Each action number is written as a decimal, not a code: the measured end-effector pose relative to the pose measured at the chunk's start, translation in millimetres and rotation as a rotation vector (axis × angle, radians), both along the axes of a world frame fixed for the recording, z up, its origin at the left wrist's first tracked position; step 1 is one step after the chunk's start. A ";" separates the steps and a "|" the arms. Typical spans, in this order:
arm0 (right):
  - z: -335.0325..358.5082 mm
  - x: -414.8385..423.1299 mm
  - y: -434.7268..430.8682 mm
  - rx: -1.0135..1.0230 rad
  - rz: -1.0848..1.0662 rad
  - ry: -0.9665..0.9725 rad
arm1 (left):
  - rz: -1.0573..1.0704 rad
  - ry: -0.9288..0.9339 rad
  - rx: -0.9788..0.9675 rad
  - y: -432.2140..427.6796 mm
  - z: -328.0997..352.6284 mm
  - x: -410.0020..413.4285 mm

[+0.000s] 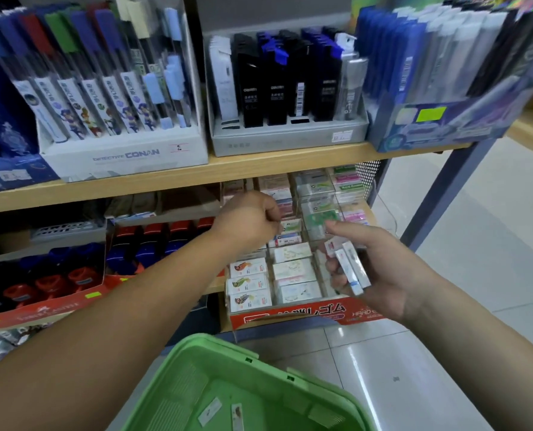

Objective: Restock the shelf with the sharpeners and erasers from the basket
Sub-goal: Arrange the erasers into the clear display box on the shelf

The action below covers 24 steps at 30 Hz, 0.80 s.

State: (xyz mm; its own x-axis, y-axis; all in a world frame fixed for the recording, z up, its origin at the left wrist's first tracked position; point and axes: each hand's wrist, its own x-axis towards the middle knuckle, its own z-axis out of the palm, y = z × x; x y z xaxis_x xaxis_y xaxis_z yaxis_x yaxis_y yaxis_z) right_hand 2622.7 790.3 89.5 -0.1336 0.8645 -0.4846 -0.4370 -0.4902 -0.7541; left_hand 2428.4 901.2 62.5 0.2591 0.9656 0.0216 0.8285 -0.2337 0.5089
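Observation:
My right hand (380, 269) holds a small stack of white erasers (350, 265) just in front of the red eraser display box (293, 317) on the lower shelf. My left hand (249, 219) reaches over the box's middle rows with its fingers curled down among the erasers; whether it grips one is hidden. The box holds rows of wrapped erasers (293, 270). Below, the green basket (196, 362) sits near my body with two erasers (221, 413) lying on its bottom.
The upper wooden shelf (196, 172) carries boxes of pencil leads and pens. Left of the eraser box stand red, blue and black sharpeners (56, 275) in an orange tray. A grey shelf post (445, 194) and tiled floor (476, 275) lie to the right.

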 end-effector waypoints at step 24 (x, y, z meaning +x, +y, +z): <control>-16.2 -14.3 6.1 0.095 -0.052 0.005 | -0.019 -0.881 -0.617 -77.7 34.7 5.4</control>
